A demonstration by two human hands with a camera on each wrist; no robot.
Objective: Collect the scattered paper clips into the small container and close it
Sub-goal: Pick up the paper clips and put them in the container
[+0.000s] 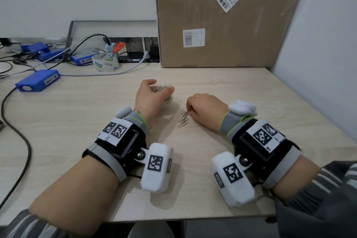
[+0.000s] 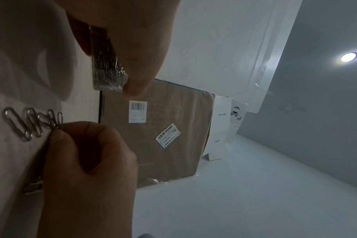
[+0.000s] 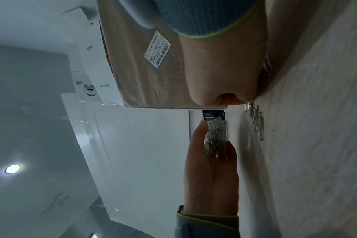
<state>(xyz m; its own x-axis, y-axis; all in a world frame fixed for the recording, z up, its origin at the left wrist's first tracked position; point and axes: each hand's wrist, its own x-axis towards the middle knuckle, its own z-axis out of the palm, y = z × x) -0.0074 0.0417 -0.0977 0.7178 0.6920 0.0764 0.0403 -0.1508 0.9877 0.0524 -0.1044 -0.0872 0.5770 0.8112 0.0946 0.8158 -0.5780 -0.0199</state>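
Note:
A small clear container (image 1: 161, 88) packed with paper clips is gripped in my left hand (image 1: 149, 97), just above the wooden table (image 1: 96, 121). The same container (image 2: 107, 64) (image 3: 216, 138) shows in both wrist views, and no lid is visible. Several loose silver paper clips (image 1: 184, 120) lie in a short row between my hands. My right hand (image 1: 204, 107) rests on the table with its fingers curled, and its fingertips (image 2: 56, 132) pinch the clip at the near end of that row (image 2: 31, 124) (image 3: 257, 120). More clips (image 3: 267, 67) peek out under this hand.
A large cardboard box (image 1: 222, 17) stands at the back, against a white panel (image 1: 318, 54) on the right. At the back left lie blue devices (image 1: 37, 82), cables (image 1: 17, 131), a tape roll (image 1: 105, 62) and orange-handled scissors (image 1: 118, 46).

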